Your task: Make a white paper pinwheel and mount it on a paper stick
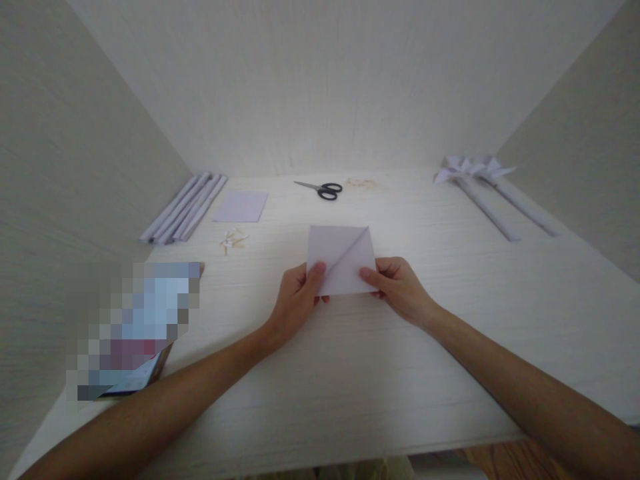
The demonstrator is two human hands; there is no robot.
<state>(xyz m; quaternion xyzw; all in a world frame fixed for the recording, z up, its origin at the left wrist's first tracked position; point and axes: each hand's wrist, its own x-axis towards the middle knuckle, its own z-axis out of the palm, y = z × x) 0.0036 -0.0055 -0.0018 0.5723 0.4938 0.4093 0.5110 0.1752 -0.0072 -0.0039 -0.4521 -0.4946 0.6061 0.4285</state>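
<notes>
A square sheet of pale lilac paper is held up above the table, facing me. A diagonal crease or fold edge runs from its top right corner to its lower left. My left hand pinches the lower left corner, thumb on the front and fingers mostly hidden behind. At the lower right edge my right hand grips the same sheet, its thumb also on the front. Whether the paper is one layer or folded over, I cannot tell.
Black-handled scissors lie at the back, beside small pale scraps. On the left are rolled paper tubes, a lilac square, small sticks and a blurred-out device. Two paper pinwheels on paper sticks lie right.
</notes>
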